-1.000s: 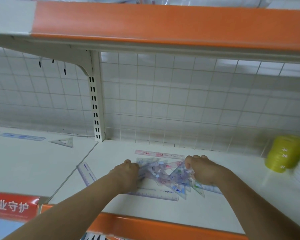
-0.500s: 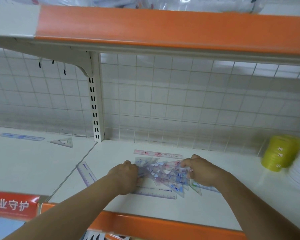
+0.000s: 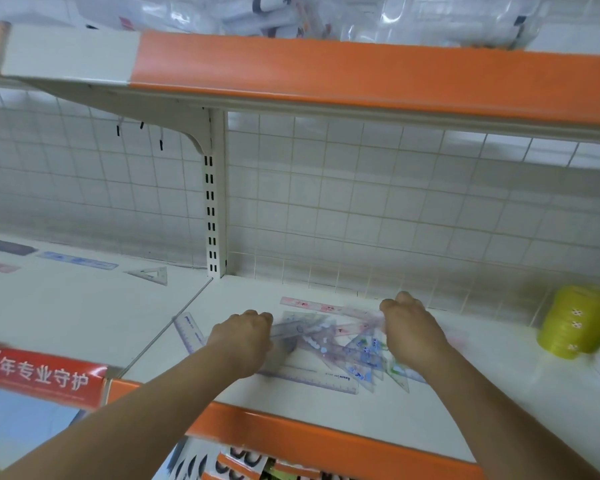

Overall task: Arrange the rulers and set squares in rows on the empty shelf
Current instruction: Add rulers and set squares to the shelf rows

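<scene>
Lying jumbled on the shelf [image 3: 326,405] between the hands, the rulers and set squares [image 3: 340,344] are gripped at either end, left hand [image 3: 243,337] and right hand [image 3: 413,332] each with fingers curled onto the pile

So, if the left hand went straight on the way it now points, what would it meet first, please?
The left hand points forward and slightly right, so it would first meet the pile of clear rulers and set squares, which lies directly at its front. Behind that, probably the pink ruler.
</scene>
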Tool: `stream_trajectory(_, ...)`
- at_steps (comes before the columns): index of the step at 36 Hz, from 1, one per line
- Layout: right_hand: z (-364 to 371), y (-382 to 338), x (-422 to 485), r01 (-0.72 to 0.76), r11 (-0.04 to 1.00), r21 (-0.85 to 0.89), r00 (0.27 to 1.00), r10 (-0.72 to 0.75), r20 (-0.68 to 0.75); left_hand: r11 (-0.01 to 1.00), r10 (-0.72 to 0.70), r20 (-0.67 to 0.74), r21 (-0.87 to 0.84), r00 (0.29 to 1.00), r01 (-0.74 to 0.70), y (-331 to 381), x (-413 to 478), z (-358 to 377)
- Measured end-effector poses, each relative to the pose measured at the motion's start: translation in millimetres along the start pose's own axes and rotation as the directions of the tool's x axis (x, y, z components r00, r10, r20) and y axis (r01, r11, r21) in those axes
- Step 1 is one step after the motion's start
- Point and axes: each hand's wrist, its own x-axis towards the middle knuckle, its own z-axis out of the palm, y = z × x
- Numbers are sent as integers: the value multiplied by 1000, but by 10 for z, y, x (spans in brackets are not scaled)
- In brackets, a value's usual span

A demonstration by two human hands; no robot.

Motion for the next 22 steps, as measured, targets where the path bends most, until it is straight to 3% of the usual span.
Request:
stream_trajectory(12, 15, -397, -14, 95, 995, 20, 995, -95, 0, 999, -32, -20, 2, 999, 32, -257, -162, -32)
stream_trajectory(22, -51, -1074, -94, 193, 981, 31, 981, -193, 2, 997, -66, -81, 45, 995, 70, -869, -466, -142)
